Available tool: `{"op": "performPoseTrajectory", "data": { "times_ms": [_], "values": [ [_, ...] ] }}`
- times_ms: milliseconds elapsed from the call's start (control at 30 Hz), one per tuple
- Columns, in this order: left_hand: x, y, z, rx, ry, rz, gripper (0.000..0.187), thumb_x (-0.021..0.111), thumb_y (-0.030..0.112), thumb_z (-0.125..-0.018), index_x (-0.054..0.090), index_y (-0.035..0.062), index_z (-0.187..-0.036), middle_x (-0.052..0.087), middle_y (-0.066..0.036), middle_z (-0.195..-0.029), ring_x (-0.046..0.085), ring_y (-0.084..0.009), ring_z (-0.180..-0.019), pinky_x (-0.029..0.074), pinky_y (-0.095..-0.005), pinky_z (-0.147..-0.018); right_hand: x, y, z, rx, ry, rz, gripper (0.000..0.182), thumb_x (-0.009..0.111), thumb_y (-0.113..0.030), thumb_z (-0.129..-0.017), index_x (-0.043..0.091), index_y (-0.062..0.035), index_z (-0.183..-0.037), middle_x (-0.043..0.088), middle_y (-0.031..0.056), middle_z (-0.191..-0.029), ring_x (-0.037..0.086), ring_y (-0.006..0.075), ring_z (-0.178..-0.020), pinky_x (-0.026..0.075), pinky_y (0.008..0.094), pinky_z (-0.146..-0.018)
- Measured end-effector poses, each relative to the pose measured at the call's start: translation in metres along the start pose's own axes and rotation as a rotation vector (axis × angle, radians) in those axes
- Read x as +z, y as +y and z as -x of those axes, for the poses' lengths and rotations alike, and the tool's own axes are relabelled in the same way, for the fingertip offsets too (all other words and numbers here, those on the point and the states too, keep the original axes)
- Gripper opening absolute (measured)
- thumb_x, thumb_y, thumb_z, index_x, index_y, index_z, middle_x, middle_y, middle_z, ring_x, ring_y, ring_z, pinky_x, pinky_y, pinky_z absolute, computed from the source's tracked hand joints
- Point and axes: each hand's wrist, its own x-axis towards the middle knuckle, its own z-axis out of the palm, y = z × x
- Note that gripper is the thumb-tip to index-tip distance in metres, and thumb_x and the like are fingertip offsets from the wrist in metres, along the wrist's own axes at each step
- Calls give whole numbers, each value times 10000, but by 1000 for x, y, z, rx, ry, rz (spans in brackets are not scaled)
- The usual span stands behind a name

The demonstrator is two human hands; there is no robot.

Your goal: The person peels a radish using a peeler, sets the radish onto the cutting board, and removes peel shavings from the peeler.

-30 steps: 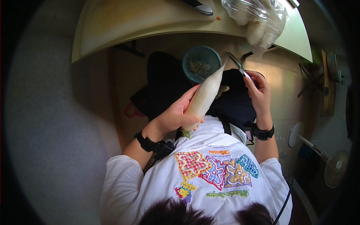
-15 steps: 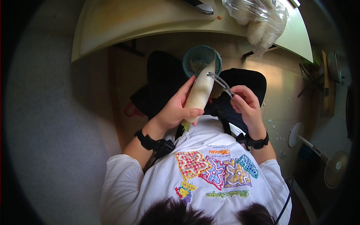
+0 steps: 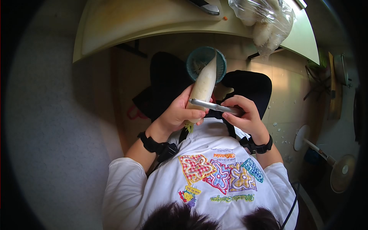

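My left hand (image 3: 179, 112) is wrapped round the lower part of a long white radish (image 3: 204, 82), whose green stem end (image 3: 189, 125) sticks out below my fingers. The radish's thin tip points away from me, over a teal basket (image 3: 190, 69) with pale peelings in it. In my right hand (image 3: 245, 114) is a metal peeler (image 3: 214, 106), held by its handle. The peeler's head lies across the radish just above my left thumb and seems to touch it.
Ahead is a pale table (image 3: 153, 28) bearing a knife (image 3: 207, 7), a small orange scrap (image 3: 225, 18) and a clear plastic bag (image 3: 264, 28) of white radishes overhanging the edge. A fan (image 3: 342, 173) stands at the right, near white bits on the floor.
The peeler has moved from near the radish's tip down toward its stem end, and my right hand has turned and shifted left. The radish has tilted slightly.
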Motion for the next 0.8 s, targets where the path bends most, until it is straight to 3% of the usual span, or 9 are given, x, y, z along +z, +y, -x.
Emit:
{"op": "performPoseTrajectory", "data": {
  "times_ms": [200,467,567,800],
  "values": [
    [0,2,1,-33,-40,40,843,744,33,-770,274,59,-1469,551,-120,-1189,592,-178,-922,548,-297,-625,0,0,-1,-11,2,66,252,783,-93,-791,672,-21,-1007,637,49,-844,585,107,-699,435,232,-604],
    [6,5,4,-30,-39,5,809,688,-24,-800,255,65,-1478,540,-112,-1153,594,-164,-866,552,-294,-606,2,-3,-1,-32,12,69,233,775,-39,-796,668,-1,-999,665,67,-878,622,113,-722,468,222,-585],
    [4,4,2,-51,-32,-25,896,723,15,-772,215,67,-1507,525,-134,-1162,578,-187,-885,551,-288,-591,-1,-3,-2,-19,21,133,225,767,-27,-802,668,-1,-1002,678,78,-900,634,115,-732,487,221,-589],
    [5,-1,4,-33,-23,-17,871,708,1,-784,224,84,-1504,505,-127,-1163,574,-184,-862,544,-282,-587,-5,-1,-5,-59,53,169,217,762,-26,-804,668,0,-997,690,90,-918,654,134,-780,503,230,-632]
  ]
}}
